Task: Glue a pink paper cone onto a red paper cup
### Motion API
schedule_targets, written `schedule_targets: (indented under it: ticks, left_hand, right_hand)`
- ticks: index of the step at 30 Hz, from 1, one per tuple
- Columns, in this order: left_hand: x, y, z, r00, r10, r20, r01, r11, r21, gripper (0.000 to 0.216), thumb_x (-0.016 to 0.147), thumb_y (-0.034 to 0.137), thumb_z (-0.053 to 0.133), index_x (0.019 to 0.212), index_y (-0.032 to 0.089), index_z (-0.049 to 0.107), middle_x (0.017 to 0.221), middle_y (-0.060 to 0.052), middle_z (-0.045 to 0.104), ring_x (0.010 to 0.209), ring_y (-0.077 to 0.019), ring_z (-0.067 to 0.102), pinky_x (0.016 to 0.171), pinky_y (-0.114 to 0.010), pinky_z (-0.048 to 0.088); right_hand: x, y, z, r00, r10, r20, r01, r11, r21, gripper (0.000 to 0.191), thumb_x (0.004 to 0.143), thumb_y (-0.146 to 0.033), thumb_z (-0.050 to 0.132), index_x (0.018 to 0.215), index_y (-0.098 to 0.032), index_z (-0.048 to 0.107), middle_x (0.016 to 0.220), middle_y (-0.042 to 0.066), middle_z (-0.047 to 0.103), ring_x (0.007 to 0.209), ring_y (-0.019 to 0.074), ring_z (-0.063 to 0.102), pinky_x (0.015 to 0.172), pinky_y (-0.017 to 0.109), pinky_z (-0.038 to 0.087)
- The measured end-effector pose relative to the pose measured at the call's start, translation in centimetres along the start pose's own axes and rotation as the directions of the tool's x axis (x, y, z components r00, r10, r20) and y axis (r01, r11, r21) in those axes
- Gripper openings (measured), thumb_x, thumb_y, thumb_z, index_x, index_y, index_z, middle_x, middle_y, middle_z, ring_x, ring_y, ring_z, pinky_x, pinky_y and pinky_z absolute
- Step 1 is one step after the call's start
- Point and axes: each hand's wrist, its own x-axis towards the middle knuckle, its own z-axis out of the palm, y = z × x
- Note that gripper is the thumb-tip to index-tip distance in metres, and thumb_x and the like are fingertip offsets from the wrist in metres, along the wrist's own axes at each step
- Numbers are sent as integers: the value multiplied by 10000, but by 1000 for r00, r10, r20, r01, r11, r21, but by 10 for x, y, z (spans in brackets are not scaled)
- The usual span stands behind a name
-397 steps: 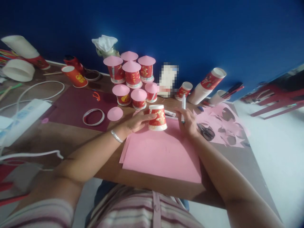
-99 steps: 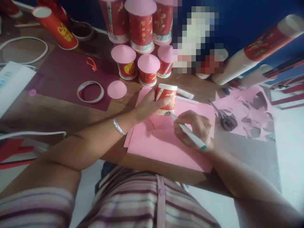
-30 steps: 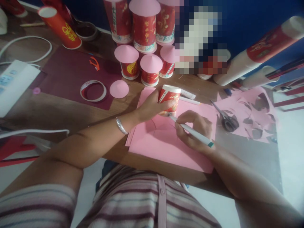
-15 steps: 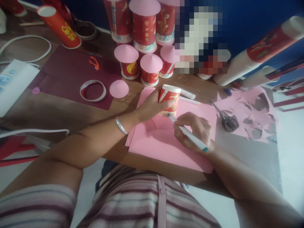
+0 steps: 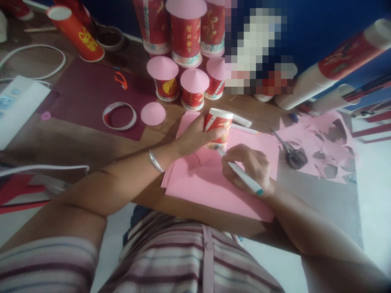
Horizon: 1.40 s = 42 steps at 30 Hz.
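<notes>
Here the left hand point(image 5: 191, 138) wraps its fingers around one upturned red cup point(image 5: 218, 128), steadying it mouth-down on the pink paper point(image 5: 214, 187) on the tabletop point(image 5: 76, 142), seemingly as a template. The right hand point(image 5: 247, 165) pinches one pen point(image 5: 241, 176), its tip at the cup's rim. Three small pink-capped cups point(image 5: 194, 89) stand behind, and one loose pink cone point(image 5: 153, 113) lies nearby.

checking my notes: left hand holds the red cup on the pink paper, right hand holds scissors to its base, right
No: the head view shows the right hand holding a white pen at the red cup; the scissors lie untouched.
</notes>
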Motion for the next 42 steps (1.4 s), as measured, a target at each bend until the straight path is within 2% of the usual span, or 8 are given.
schedule_targets:
  ticks: [12, 20, 26, 31, 36, 42]
  left_hand:
    - [1, 0, 1, 1000, 14, 4, -14, 1000, 24, 284, 835, 280, 738, 1072, 167, 631, 965, -47, 678, 844, -170, 639, 730, -332, 540]
    - [0, 0, 0, 1000, 24, 11, -25, 999, 35, 235, 851, 263, 724, 1048, 183, 623, 933, -29, 676, 827, -157, 627, 731, -320, 543]
    - [-1, -2, -1, 1000, 3, -13, -2, 999, 35, 286, 848, 266, 732, 1095, 184, 615, 1019, -50, 693, 891, -178, 651, 769, -337, 558]
    - [0, -1, -1, 1000, 1, 8, -1, 1000, 15, 273, 846, 272, 734, 1077, 185, 616, 984, -47, 681, 875, -175, 642, 752, -327, 556]
    - [1, -4, -3, 1000, 3, 3, -3, 999, -44, 324, 865, 321, 758, 1114, 191, 595, 1038, -42, 672, 932, -172, 654, 816, -329, 556]
    - [2, -5, -3, 1000, 1, 28, 4, 984, -177, 303, 882, 358, 752, 1089, 203, 595, 1027, -34, 676, 946, -175, 679, 857, -333, 566]
  right_hand:
    - [-2, 2, 1, 1000, 4, 9, -4, 1000, 8, 183, 912, -90, 652, 978, -250, 593, 790, 5, 696, 647, 140, 683, 542, 252, 557]
    - [0, 2, -1, 1000, 12, 2, -12, 1000, -8, 210, 889, -67, 675, 983, -242, 605, 801, 7, 698, 648, 146, 694, 536, 253, 570]
    - [1, 2, -4, 1000, 15, 17, -15, 1000, -25, 204, 893, -78, 666, 990, -244, 597, 795, -9, 701, 641, 136, 694, 540, 246, 572]
    - [1, 0, -5, 1000, 19, 5, -19, 1000, -23, 219, 890, -71, 655, 980, -260, 591, 776, -13, 700, 613, 142, 685, 509, 260, 556]
    - [-2, -3, -6, 997, 77, -8, -78, 997, -17, 230, 919, -96, 652, 985, -303, 575, 767, -12, 709, 632, 174, 706, 516, 308, 579]
    - [-2, -3, -6, 999, 7, -40, -6, 1000, 9, 269, 877, -75, 680, 1009, -290, 587, 765, -8, 695, 612, 172, 691, 490, 310, 569]
